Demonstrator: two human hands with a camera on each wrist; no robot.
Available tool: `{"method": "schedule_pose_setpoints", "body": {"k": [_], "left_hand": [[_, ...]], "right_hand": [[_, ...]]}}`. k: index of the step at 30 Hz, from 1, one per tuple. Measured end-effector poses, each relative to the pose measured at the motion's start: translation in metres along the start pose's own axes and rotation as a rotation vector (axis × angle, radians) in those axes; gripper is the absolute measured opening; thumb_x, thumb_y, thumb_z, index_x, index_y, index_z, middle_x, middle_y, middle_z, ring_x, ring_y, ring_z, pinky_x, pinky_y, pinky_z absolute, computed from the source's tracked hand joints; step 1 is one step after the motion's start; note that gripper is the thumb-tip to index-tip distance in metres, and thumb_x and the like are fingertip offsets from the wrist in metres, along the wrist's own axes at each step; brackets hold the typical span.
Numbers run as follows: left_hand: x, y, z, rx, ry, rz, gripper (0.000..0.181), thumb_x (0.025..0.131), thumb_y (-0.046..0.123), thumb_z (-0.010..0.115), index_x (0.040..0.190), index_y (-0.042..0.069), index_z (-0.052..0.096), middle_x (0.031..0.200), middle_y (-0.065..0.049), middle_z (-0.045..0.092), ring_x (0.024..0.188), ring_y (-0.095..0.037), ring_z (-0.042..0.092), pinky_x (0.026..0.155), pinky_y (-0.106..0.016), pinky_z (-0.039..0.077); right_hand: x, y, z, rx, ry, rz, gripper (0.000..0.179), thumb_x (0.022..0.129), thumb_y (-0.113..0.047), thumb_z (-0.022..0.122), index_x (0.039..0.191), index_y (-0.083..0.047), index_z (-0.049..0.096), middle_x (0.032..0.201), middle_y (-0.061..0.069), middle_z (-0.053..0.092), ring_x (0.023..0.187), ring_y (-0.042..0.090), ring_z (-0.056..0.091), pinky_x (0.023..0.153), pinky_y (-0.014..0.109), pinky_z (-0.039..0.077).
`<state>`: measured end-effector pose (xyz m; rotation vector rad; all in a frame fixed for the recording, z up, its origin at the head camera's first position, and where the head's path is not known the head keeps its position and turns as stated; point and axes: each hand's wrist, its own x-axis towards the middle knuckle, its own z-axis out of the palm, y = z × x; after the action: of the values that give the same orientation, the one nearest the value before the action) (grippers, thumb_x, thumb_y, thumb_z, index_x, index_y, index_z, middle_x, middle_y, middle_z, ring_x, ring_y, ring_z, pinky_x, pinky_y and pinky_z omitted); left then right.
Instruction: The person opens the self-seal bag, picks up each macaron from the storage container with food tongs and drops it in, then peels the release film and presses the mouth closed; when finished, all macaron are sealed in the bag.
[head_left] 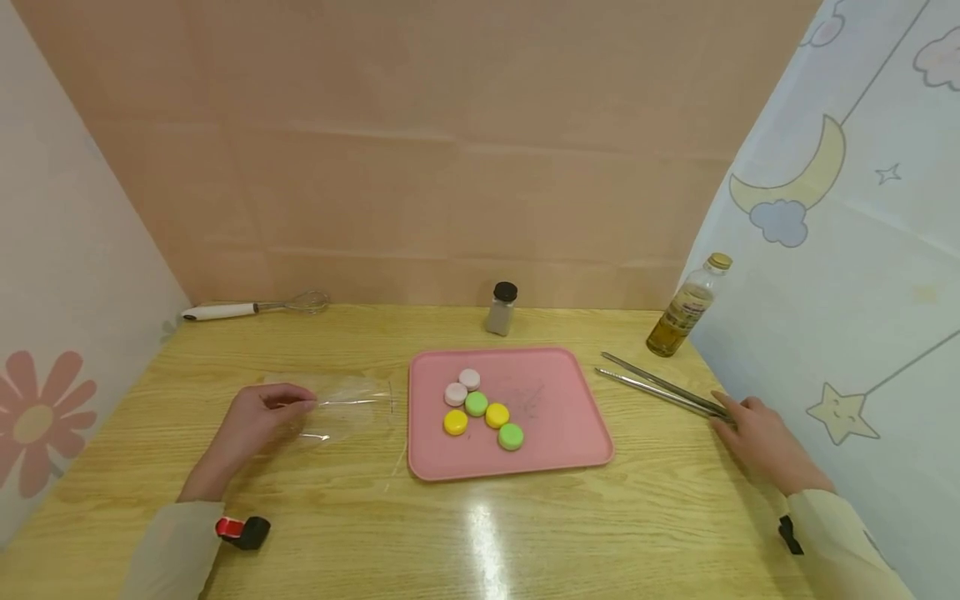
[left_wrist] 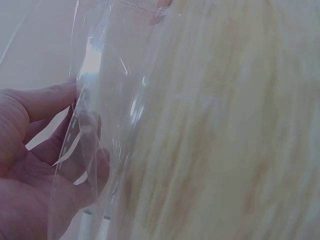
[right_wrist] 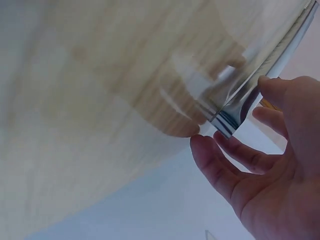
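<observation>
On the left, my left hand [head_left: 258, 421] pinches the edge of a clear plastic bag [head_left: 352, 408] lying on the table. The left wrist view shows the thumb on one side of the film [left_wrist: 92, 65] and fingers seen through it. My right hand [head_left: 765, 442] holds the joined end of metal tongs [head_left: 660, 390] between thumb and fingers; the tongs' arms lie spread toward the tray. Between the hands is a pink tray [head_left: 562, 450] bearing several small macarons: pale pink [head_left: 456, 394], green [head_left: 511, 437] and yellow [head_left: 455, 422], grouped on its left and middle.
A small jar with a black lid [head_left: 500, 310] stands behind the tray. At the back right is a glass bottle of amber liquid [head_left: 686, 308] near the wall. A white-handled whisk [head_left: 255, 308] lies at the back left. Walls border the wooden table [head_left: 360, 542].
</observation>
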<state>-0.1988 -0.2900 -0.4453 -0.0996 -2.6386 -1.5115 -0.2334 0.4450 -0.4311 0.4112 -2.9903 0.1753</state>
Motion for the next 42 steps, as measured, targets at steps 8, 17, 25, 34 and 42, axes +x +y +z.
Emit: {"method": "schedule_pose_setpoints", "body": {"k": [8,17,25,34,42], "left_hand": [[0.000,-0.004,0.000,-0.001,-0.003,-0.027,0.027,0.095,0.026,0.075,0.108,0.002,0.077,0.108,-0.010,0.073,0.092,-0.006,0.064,0.077,-0.022,0.052],[0.001,-0.004,-0.001,0.013,-0.002,-0.019,0.027,0.095,0.029,0.075,0.105,0.005,0.077,0.105,-0.008,0.074,0.092,-0.008,0.064,0.077,-0.022,0.051],[0.000,-0.004,0.000,0.013,-0.005,-0.014,0.027,0.095,0.029,0.075,0.105,0.005,0.077,0.106,-0.008,0.073,0.093,-0.008,0.064,0.077,-0.023,0.052],[0.001,-0.004,-0.001,-0.001,-0.009,-0.010,0.028,0.095,0.030,0.074,0.106,0.004,0.077,0.106,-0.008,0.073,0.093,-0.008,0.064,0.077,-0.023,0.052],[0.000,-0.004,0.000,-0.004,-0.011,-0.008,0.028,0.095,0.030,0.074,0.106,0.004,0.077,0.107,-0.009,0.073,0.092,-0.009,0.064,0.077,-0.023,0.052]], "right_hand": [[0.019,-0.002,0.006,-0.045,-0.052,0.002,0.049,0.102,-0.023,0.062,0.138,0.009,0.052,0.088,0.024,0.053,0.068,0.031,0.052,0.062,0.052,0.046],[0.028,-0.006,0.008,-0.094,-0.077,-0.009,0.047,0.103,-0.024,0.060,0.140,0.004,0.053,0.095,0.027,0.056,0.079,0.045,0.055,0.069,0.062,0.046],[0.030,-0.008,0.010,-0.090,-0.069,-0.040,0.044,0.103,-0.020,0.060,0.143,-0.001,0.053,0.092,0.018,0.054,0.073,0.037,0.051,0.053,0.050,0.045],[0.027,-0.013,0.016,-0.104,0.005,-0.118,0.044,0.102,-0.011,0.060,0.145,-0.001,0.051,0.093,0.013,0.052,0.071,0.032,0.046,0.056,0.049,0.044],[0.023,-0.018,0.017,-0.094,0.050,-0.125,0.042,0.101,-0.004,0.059,0.142,0.001,0.051,0.092,0.013,0.049,0.069,0.029,0.041,0.058,0.043,0.039]]}}
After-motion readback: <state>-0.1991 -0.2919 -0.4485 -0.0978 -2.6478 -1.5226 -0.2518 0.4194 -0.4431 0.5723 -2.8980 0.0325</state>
